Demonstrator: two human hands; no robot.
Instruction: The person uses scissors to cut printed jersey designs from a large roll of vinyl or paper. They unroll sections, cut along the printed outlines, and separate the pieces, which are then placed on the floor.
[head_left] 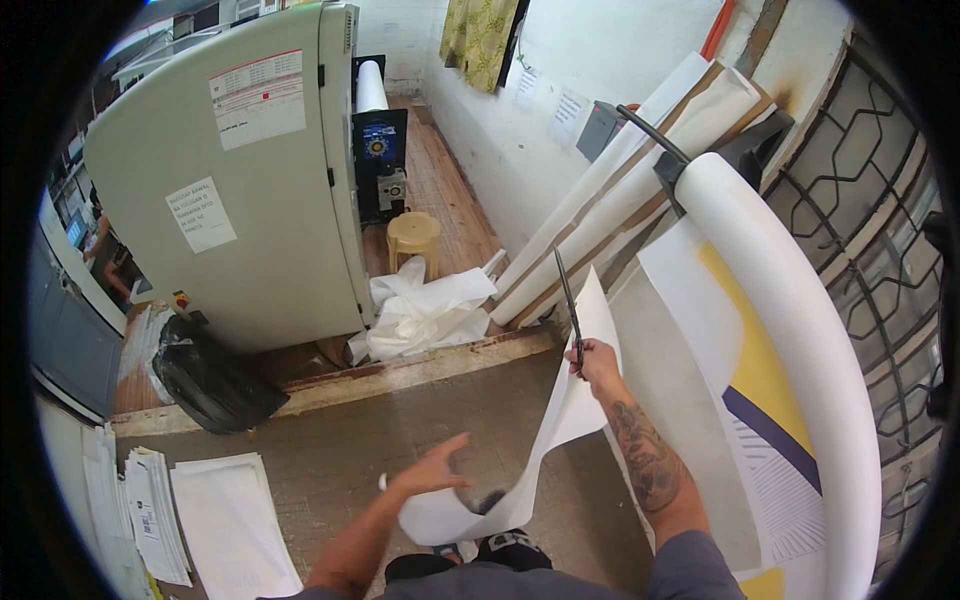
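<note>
Two bare hands, one slender dark tool (568, 295), one loose white sheet (575, 405).
The right hand (598, 366) has its fingers closed round the tool, at the sheet's upper part; whether they pinch the sheet too is hard to tell. The left hand (430, 476) grips nothing, fingers spread wide, just above the sheet's lower curl; contact is unclear. The sheet hangs in front of the person, left of one big white roll (815, 330) and one yellow-and-purple print (765, 385). The roll's lower end is cut off; the right hand hides the tool's handle.
</note>
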